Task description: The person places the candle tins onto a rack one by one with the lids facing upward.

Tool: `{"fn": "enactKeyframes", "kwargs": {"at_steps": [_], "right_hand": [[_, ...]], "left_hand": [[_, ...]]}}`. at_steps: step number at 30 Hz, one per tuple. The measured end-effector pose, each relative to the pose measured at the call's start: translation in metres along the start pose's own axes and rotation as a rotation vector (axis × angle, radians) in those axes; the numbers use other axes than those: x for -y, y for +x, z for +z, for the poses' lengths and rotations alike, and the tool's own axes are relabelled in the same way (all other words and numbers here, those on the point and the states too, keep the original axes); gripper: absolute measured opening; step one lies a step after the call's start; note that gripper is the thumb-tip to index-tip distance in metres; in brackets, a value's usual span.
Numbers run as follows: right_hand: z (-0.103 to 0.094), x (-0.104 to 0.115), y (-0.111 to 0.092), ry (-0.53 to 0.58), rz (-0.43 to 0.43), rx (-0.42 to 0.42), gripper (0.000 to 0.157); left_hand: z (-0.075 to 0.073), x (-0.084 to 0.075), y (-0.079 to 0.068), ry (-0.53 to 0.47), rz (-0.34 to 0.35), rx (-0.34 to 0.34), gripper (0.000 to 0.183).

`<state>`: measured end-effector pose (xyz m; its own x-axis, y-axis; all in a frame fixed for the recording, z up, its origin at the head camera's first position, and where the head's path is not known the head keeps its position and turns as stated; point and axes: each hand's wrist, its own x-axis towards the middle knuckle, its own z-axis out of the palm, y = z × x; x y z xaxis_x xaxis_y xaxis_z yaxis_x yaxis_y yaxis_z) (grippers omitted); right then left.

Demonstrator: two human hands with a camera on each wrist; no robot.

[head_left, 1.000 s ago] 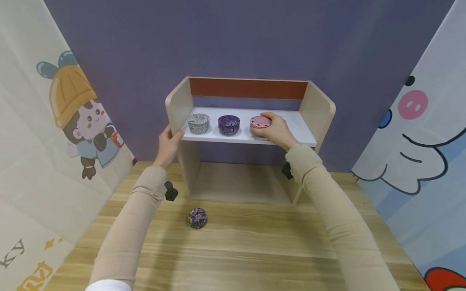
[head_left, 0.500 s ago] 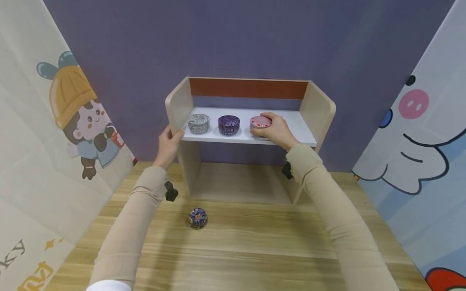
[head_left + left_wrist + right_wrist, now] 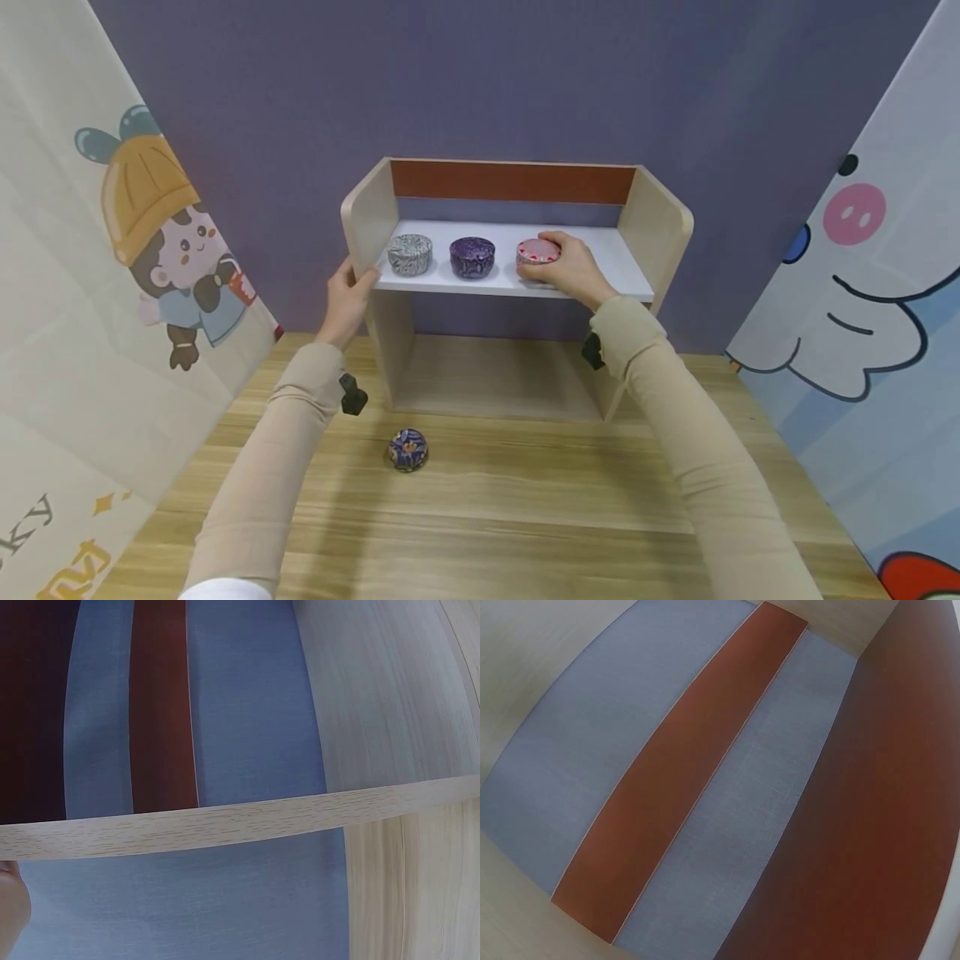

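A small wooden shelf unit stands on the table, with a white upper board. My left hand grips its left side panel, thumb on the inner side and fingers mostly hidden behind. Part of that hand shows at the lower left of the left wrist view. On the upper board, my right hand holds a round pink tin between thumb and fingers. Left of it sit a dark purple tin and a grey-white patterned tin. The right wrist view shows neither hand nor tin.
A dark blue flower-patterned tin rests on the wooden table, in front of the unit's left side. A brown back strip spans the top rear. Printed curtains flank the table, and a blue-grey backdrop hangs behind.
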<state>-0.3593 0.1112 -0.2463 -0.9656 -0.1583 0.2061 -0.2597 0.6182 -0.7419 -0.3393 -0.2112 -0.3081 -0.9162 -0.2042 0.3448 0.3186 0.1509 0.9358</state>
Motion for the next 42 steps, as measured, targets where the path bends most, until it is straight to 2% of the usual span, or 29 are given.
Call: {"fn": "enactKeyframes", "kwargs": {"at_steps": [8, 18, 28, 33, 39, 42], "right_hand": [[-0.001, 0.000, -0.001, 0.004, 0.014, 0.011, 0.080], [-0.004, 0.000, -0.005, 0.051, 0.002, 0.010, 0.081], [-0.001, -0.003, -0.009, 0.283, -0.047, -0.134, 0.065], [-0.006, -0.001, -0.009, 0.322, -0.063, -0.151, 0.058], [-0.017, 0.006, -0.011, 0.366, -0.150, -0.250, 0.048], [-0.022, 0.013, -0.016, 0.365, -0.173, -0.271, 0.045]], "left_hand": [[0.000, -0.002, -0.002, 0.000, -0.013, 0.012, 0.049], [0.004, -0.023, -0.017, 0.003, -0.027, 0.042, 0.049], [0.003, -0.027, -0.020, 0.003, -0.037, 0.036, 0.049], [0.003, -0.028, -0.019, 0.008, -0.036, 0.030, 0.049], [0.002, -0.028, -0.019, 0.007, -0.030, 0.036, 0.050], [0.000, -0.028, -0.018, 0.008, -0.028, 0.038, 0.050]]}}
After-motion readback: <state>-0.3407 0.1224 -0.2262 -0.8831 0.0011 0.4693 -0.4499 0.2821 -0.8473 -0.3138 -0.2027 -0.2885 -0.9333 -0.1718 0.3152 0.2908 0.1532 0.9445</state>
